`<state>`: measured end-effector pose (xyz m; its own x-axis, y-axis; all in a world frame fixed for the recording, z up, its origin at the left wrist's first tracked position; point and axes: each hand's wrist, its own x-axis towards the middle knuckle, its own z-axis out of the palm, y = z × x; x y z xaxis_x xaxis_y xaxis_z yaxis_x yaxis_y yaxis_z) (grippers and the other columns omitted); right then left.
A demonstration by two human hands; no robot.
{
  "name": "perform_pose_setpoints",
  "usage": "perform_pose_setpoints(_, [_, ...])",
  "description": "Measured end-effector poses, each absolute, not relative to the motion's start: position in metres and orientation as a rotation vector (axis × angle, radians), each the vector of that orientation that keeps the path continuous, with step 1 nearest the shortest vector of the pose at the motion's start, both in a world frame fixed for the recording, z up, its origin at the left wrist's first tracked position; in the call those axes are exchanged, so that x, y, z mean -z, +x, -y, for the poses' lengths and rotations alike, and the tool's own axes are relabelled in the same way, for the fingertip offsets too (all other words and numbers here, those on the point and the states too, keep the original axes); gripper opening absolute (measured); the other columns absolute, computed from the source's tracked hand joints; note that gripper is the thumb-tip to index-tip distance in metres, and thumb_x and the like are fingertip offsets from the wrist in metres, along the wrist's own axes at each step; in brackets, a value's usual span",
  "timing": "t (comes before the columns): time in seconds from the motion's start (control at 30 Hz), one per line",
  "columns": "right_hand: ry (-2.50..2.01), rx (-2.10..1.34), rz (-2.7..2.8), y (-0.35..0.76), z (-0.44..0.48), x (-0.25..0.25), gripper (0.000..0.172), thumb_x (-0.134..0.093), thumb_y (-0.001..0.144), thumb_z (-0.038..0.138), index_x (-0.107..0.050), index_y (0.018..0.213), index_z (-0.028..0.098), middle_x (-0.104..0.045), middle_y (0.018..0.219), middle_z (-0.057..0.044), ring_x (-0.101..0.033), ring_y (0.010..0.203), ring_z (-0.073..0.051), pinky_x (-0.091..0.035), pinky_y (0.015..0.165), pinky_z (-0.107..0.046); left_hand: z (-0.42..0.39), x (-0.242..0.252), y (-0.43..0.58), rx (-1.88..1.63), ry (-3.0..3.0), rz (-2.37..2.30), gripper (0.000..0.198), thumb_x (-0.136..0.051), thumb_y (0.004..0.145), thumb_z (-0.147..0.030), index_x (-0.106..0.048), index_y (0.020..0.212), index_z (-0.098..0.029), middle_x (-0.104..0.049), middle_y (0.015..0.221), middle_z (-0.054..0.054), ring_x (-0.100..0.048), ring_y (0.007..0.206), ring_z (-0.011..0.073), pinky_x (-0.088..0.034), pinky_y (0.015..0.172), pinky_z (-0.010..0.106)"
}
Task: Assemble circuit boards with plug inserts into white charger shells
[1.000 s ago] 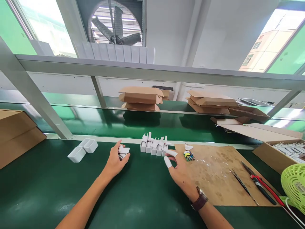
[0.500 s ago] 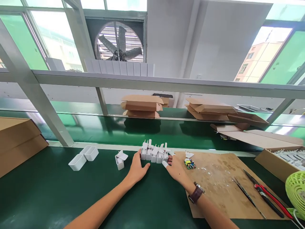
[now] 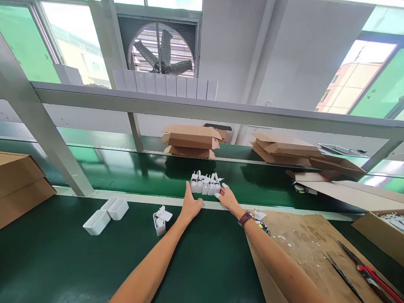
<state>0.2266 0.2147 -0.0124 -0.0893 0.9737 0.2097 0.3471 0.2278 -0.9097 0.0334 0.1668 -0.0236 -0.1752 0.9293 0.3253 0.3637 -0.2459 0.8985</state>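
A row of several small white plastic charger cases [image 3: 205,187], with white pronged pieces sticking out of their tops, is squeezed together between my two hands over the green belt beyond the table edge. My left hand [image 3: 191,205] presses the row's left end, thumb toward me. At the right end is my right hand [image 3: 229,199], with white covers on some fingertips. One more filled white case [image 3: 160,225] stands on the table left of my left forearm. Farther left are several open white cases [image 3: 97,222]. Partly behind my right wrist lies a small circuit board [image 3: 264,227], beside a white pronged piece [image 3: 259,215].
A brown paper sheet [image 3: 293,244] at right carries tweezers [image 3: 342,275] and red-and-black-handled pliers [image 3: 368,271]. Cardboard boxes stand at left [image 3: 23,185] and right [image 3: 378,235]. A metal rail [image 3: 202,110] crosses above the belt; flattened cartons [image 3: 191,141] lie beyond.
Both hands have carried the row of charger cases forward, from the near table across its edge strip to above the green belt. The view has shifted slightly.
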Motion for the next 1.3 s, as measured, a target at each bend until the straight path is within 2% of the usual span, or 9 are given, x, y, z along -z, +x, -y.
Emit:
perform_pose_setpoints(0.1, [-1.328, -0.864, 1.652, 0.229, -0.204, 0.006, 0.060, -0.065, 0.079, 0.019, -0.051, 0.137, 0.019, -0.063, 0.136, -0.016, -0.059, 0.131, -0.031, -0.049, 0.112, -0.051, -0.146, 0.012, 0.037, -1.513, 1.777, -1.449, 0.079, -0.058, 0.083, -0.017, -0.029, 0.156, -0.017, -0.031, 0.165, 0.016, -0.024, 0.156, 0.0327, -0.024, 0.128, 0.053])
perform_pose_setpoints(0.27, [-1.435, -0.720, 1.687, 0.277, -0.162, -0.019, 0.059, -0.069, 0.084, 0.031, -0.053, 0.140, 0.020, -0.058, 0.143, -0.016, -0.056, 0.134, -0.033, -0.044, 0.116, -0.056, -0.097, -0.036, 0.034, -1.697, 2.250, -1.393, 0.065, -0.057, 0.092, -0.022, -0.033, 0.153, -0.021, -0.045, 0.154, 0.018, -0.040, 0.148, 0.0312, -0.037, 0.120, 0.053])
perform_pose_setpoints(0.4, [-1.552, -0.595, 1.656, 0.338, -0.119, -0.036, 0.061, -0.068, 0.087, 0.042, -0.051, 0.142, 0.023, -0.054, 0.148, -0.014, -0.053, 0.136, -0.033, -0.043, 0.115, -0.054, -0.062, -0.071, -0.010, -1.846, 2.154, -1.516, 0.062, -0.067, 0.089, -0.037, -0.045, 0.145, -0.022, -0.052, 0.145, 0.015, -0.049, 0.139, 0.0306, -0.039, 0.119, 0.050])
perform_pose_setpoints(0.6, [-1.558, -0.530, 1.792, 0.381, -0.069, -0.019, 0.060, -0.077, 0.076, 0.035, -0.057, 0.131, 0.020, -0.064, 0.133, -0.015, -0.063, 0.122, -0.034, -0.050, 0.108, -0.054, -0.041, -0.041, -0.088, -1.241, 1.569, -1.912, 0.124, -0.081, 0.057, -0.068, -0.026, 0.157, -0.021, -0.047, 0.151, 0.018, -0.056, 0.128, 0.0431, -0.048, 0.106, 0.063])
perform_pose_setpoints(0.67, [-1.504, -0.471, 1.862, 0.381, -0.062, -0.009, 0.060, -0.077, 0.073, 0.031, -0.057, 0.128, 0.022, -0.063, 0.133, -0.013, -0.059, 0.126, -0.034, -0.047, 0.111, -0.055, -0.045, -0.023, -0.094, -1.121, 1.520, -1.843, 0.124, -0.081, 0.056, -0.067, -0.027, 0.156, -0.017, -0.053, 0.145, 0.020, -0.059, 0.125, 0.0403, -0.048, 0.107, 0.060])
perform_pose_setpoints(0.8, [-1.467, -0.397, 1.825, 0.375, -0.060, 0.005, 0.059, -0.075, 0.074, 0.028, -0.055, 0.129, 0.023, -0.059, 0.136, -0.012, -0.053, 0.132, -0.034, -0.040, 0.115, -0.057, -0.059, -0.009, -0.064, -1.152, 1.561, -1.697, 0.098, -0.073, 0.067, -0.062, -0.040, 0.147, -0.017, -0.070, 0.116, 0.013, -0.069, 0.108, 0.0315, -0.053, 0.100, 0.051])
perform_pose_setpoints(0.93, [-1.459, -0.335, 1.820, 0.372, -0.057, 0.011, 0.066, -0.071, 0.079, 0.029, -0.047, 0.139, 0.023, -0.054, 0.141, -0.014, -0.050, 0.135, -0.033, -0.041, 0.115, -0.055, -0.075, -0.015, 0.004, -1.123, 1.767, -1.509, 0.079, -0.070, 0.076, -0.053, -0.045, 0.143, -0.020, -0.071, 0.103, 0.007, -0.071, 0.099, 0.0256, -0.054, 0.096, 0.043])
perform_pose_setpoints(1.07, [-1.480, -0.265, 1.859, 0.370, -0.052, 0.011, 0.068, -0.070, 0.083, 0.030, -0.043, 0.144, 0.022, -0.051, 0.144, -0.016, -0.051, 0.135, -0.033, -0.043, 0.115, -0.053, -0.097, -0.016, 0.076, -1.115, 1.803, -1.438, 0.072, -0.069, 0.079, -0.045, -0.047, 0.141, -0.018, -0.068, 0.107, 0.009, -0.070, 0.098, 0.0252, -0.054, 0.093, 0.041])
perform_pose_setpoints(1.3, [-1.553, -0.073, 1.954, 0.366, -0.051, 0.007, 0.064, -0.073, 0.084, 0.029, -0.047, 0.141, 0.017, -0.058, 0.135, -0.018, -0.055, 0.127, -0.035, -0.047, 0.108, -0.053, -0.113, 0.002, 0.123, -1.036, 1.781, -1.478, 0.100, -0.085, 0.062, -0.038, -0.041, 0.148, -0.015, -0.058, 0.134, 0.019, -0.056, 0.130, 0.0361, -0.045, 0.110, 0.049])
